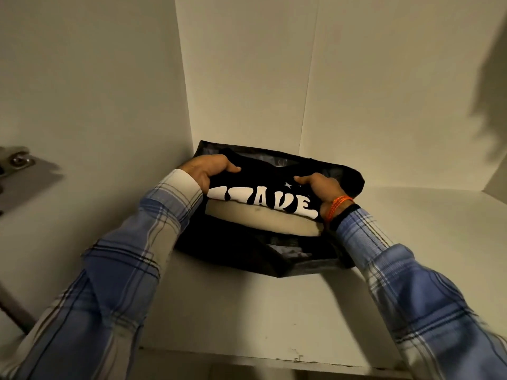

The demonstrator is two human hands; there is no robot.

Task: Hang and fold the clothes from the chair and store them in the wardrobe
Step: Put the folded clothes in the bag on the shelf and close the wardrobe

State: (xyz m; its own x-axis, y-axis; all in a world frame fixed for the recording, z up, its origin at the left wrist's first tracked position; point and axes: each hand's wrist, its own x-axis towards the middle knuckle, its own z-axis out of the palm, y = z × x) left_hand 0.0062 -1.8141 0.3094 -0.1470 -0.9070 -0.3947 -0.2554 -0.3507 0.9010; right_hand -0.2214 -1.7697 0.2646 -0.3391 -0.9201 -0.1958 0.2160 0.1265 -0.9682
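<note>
Head view, both hands' fingers clamped on folded black shirt (263, 197), above cream garment (260, 222) in black bag (274, 259)

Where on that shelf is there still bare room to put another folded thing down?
Bare shelf lies right of the black bag, out to the right wall, and in a strip between the bag and the front edge. The left back corner is crowded: the bag sits against the left wall, holding the black shirt gripped by the left hand and right hand.
</note>
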